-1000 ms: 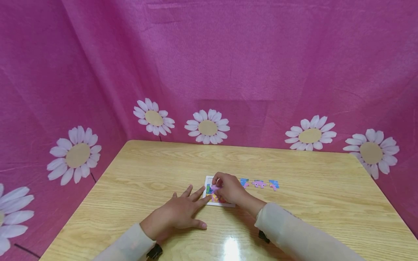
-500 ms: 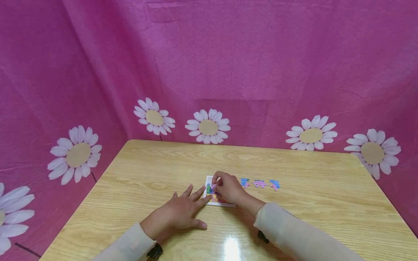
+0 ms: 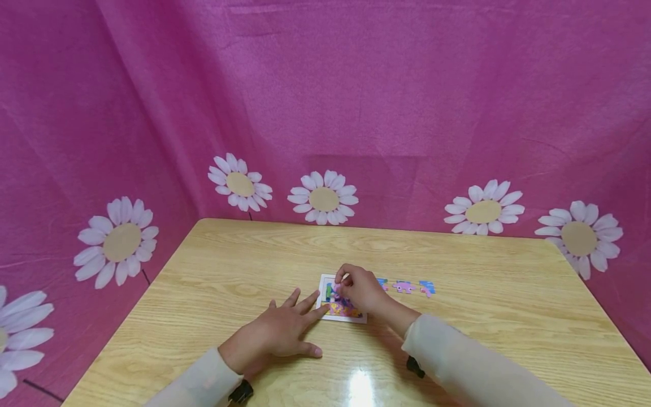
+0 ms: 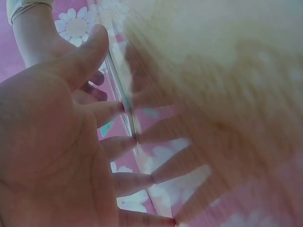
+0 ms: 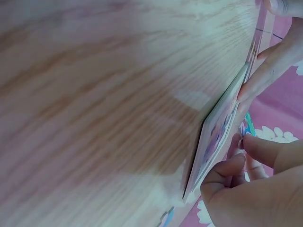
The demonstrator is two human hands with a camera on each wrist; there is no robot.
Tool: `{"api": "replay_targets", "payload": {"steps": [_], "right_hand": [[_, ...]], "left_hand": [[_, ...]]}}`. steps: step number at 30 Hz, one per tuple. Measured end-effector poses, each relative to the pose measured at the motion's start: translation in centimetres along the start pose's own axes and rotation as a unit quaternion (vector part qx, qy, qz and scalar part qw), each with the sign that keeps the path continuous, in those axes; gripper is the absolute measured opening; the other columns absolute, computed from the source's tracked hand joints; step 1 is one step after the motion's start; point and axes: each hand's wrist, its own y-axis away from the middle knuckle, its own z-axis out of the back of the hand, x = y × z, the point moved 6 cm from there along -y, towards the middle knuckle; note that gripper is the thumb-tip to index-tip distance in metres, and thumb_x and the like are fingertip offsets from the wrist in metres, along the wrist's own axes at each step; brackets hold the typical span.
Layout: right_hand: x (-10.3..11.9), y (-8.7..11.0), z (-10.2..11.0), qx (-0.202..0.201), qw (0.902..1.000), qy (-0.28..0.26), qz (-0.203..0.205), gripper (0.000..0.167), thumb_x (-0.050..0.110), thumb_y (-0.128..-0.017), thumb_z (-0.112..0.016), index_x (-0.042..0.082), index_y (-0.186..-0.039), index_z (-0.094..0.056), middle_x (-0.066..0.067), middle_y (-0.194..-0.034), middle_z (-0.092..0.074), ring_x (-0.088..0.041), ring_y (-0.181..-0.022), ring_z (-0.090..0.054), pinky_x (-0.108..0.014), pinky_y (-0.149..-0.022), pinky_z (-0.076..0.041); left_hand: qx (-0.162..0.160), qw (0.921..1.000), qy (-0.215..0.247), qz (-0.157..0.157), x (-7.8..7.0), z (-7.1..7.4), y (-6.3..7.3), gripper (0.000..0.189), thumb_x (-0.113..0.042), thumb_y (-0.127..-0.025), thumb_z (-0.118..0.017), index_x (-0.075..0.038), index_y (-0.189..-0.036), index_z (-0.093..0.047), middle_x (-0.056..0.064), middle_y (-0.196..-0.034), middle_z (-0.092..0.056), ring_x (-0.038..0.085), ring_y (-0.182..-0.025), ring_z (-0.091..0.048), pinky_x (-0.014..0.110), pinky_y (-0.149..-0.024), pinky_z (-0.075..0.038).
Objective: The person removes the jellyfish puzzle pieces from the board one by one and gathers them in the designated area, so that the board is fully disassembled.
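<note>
A small jigsaw puzzle in a white-rimmed tray (image 3: 344, 319) lies on the table, its lower part yellow and orange. Over the tray my right hand (image 3: 362, 291) pinches a pink puzzle piece (image 3: 337, 288) between thumb and fingers. The right wrist view shows that thumb and finger meeting on the piece (image 5: 242, 141) close over the tray (image 5: 191, 182); most of it is hidden. My left hand (image 3: 285, 329) is spread with straight fingers, the fingertips at the tray's left edge. In the left wrist view, the left palm (image 4: 52, 146) faces the camera, fingertips on the tabletop.
To the right of the tray, three loose puzzle pieces lie in a row: a blue and pink one (image 3: 382, 282) partly behind the right hand, a pink one (image 3: 404, 287) and another blue and pink one (image 3: 427, 288). A pink flowered cloth (image 3: 386, 113) hangs behind the wooden table (image 3: 244, 254).
My right hand has shifted slightly to the right with the pink piece, uncovering more of the puzzle's lower part. The left hand has stayed in place.
</note>
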Motion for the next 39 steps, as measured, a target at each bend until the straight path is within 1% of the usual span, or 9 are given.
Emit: {"api": "replay_targets", "payload": {"steps": [6,14,17,22,27,32,39], "right_hand": [[-0.3,0.2,0.9,0.005,1.0,0.003,0.002,0.013,-0.001,-0.094,-0.071,0.01,-0.094,-0.064,-0.002,-0.083,-0.069,-0.014,-0.074,-0.062,-0.028,-0.063,-0.048],[-0.8,0.9,2.0,0.004,1.0,0.001,0.002,0.013,-0.001,-0.093,-0.071,0.009,-0.094,-0.064,-0.003,-0.082,-0.068,-0.013,-0.076,-0.063,-0.028,-0.066,-0.048],[-1.2,1.1,2.5,0.004,0.9999,-0.009,-0.002,0.012,-0.002,-0.093,-0.071,0.008,-0.094,-0.064,-0.004,-0.082,-0.067,-0.014,-0.074,-0.061,-0.028,-0.064,-0.047],[-1.9,1.7,3.2,0.007,0.9997,-0.023,-0.009,0.011,-0.002,-0.094,-0.069,0.007,-0.095,-0.063,-0.004,-0.08,-0.064,-0.014,-0.069,-0.054,-0.027,-0.061,-0.044],[-2.8,2.4,3.9,0.014,0.9992,-0.036,-0.009,0.009,-0.003,-0.095,-0.067,0.005,-0.098,-0.063,-0.003,-0.079,-0.063,-0.013,-0.064,-0.054,-0.026,-0.057,-0.044],[-3.6,3.1,4.6,0.023,0.9987,-0.045,-0.002,0.009,-0.006,-0.095,-0.064,0.001,-0.1,-0.063,-0.006,-0.082,-0.065,-0.017,-0.068,-0.059,-0.028,-0.061,-0.049],[-4.7,4.3,5.5,0.013,0.9994,-0.03,-0.007,0.007,-0.003,-0.095,-0.067,0.002,-0.099,-0.064,-0.006,-0.083,-0.065,-0.017,-0.069,-0.058,-0.026,-0.059,-0.047]], "left_hand": [[-0.004,1.0,-0.003,-0.001,0.1,-0.1,0.0,0.09,-0.073,-0.089,-0.06,-0.036,-0.164,-0.027,0.001,-0.174,-0.014,0.043,-0.157,-0.015,0.079,-0.106,-0.03],[-0.002,1.0,-0.002,0.0,0.3,-0.2,-0.1,0.089,-0.072,-0.09,-0.06,-0.037,-0.165,-0.025,0.0,-0.174,-0.013,0.043,-0.157,-0.014,0.079,-0.107,-0.029],[-0.001,1.0,-0.002,0.001,0.4,-0.3,-0.2,0.089,-0.072,-0.09,-0.06,-0.038,-0.164,-0.025,0.0,-0.174,-0.013,0.043,-0.157,-0.014,0.079,-0.107,-0.029],[-0.002,1.0,-0.003,0.004,0.3,-0.3,-0.3,0.089,-0.073,-0.089,-0.06,-0.038,-0.164,-0.026,0.0,-0.174,-0.013,0.043,-0.157,-0.014,0.079,-0.107,-0.029],[-0.002,1.0,0.0,0.002,0.1,-0.1,-0.2,0.09,-0.072,-0.089,-0.061,-0.037,-0.164,-0.027,0.001,-0.174,-0.014,0.043,-0.157,-0.015,0.079,-0.107,-0.029],[-0.001,1.0,0.006,-0.001,0.1,-0.1,0.0,0.09,-0.071,-0.089,-0.062,-0.037,-0.164,-0.027,0.001,-0.174,-0.014,0.043,-0.157,-0.014,0.08,-0.107,-0.028],[-0.004,1.0,0.005,-0.006,0.1,-0.2,0.0,0.09,-0.071,-0.089,-0.062,-0.036,-0.164,-0.027,0.002,-0.174,-0.014,0.043,-0.157,-0.014,0.08,-0.107,-0.028]]}}
